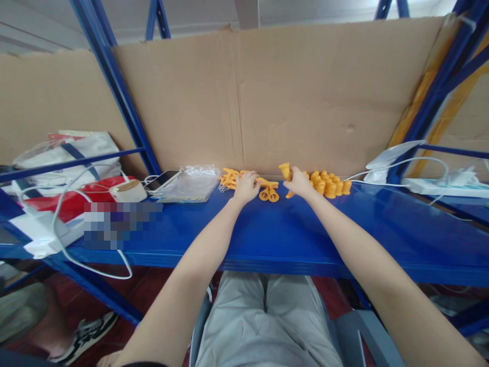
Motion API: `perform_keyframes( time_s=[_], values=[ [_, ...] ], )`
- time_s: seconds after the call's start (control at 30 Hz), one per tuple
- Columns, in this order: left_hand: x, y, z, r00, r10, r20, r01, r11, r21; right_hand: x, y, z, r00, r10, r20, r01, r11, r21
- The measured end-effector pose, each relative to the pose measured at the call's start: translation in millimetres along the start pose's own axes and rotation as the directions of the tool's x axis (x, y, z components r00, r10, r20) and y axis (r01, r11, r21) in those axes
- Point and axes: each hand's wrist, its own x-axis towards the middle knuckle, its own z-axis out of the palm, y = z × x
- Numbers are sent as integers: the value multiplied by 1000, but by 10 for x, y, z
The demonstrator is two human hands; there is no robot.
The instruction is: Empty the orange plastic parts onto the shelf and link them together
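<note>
My left hand [246, 186] rests with curled fingers on a pile of small orange plastic sticks [229, 178] at the back of the blue shelf [267, 229]; whether it grips one is hidden. My right hand [298, 182] is closed around an orange funnel-shaped piece [284, 171] held upright. Two assembled orange pieces [269, 193] lie between the hands. A cluster of several orange funnel pieces [330, 184] stands just right of my right hand.
A clear plastic bag [194, 183], a phone [164, 179] and a roll of tape [128, 190] lie to the left, with white cables and chargers. A power strip [439, 186] and white adapter sit at right. Cardboard [286, 97] backs the shelf. Blue uprights flank it.
</note>
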Motion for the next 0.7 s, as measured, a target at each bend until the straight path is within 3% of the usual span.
perform_keyframes(
  time_s=[0.1,0.17,0.33,0.43,0.53,0.7],
  values=[
    [-3,46,2,989,140,-42,-142,988,-53,86,5,39,992,-50,-119,85,946,313],
    [-9,73,7,971,230,-61,-235,969,-82,110,-17,68,991,-63,-116,115,846,520],
    [-4,129,9,925,370,-83,-377,920,-105,18,-136,76,993,-109,54,18,576,817],
    [21,142,6,927,367,-75,-372,924,-86,-45,-179,53,980,-141,144,-57,491,869],
    [49,135,11,944,324,-70,-328,943,-60,-41,-152,47,977,-139,160,-70,502,862],
    [74,104,31,941,333,-59,-333,943,14,41,-4,81,989,-117,86,27,731,682]
  ],
)
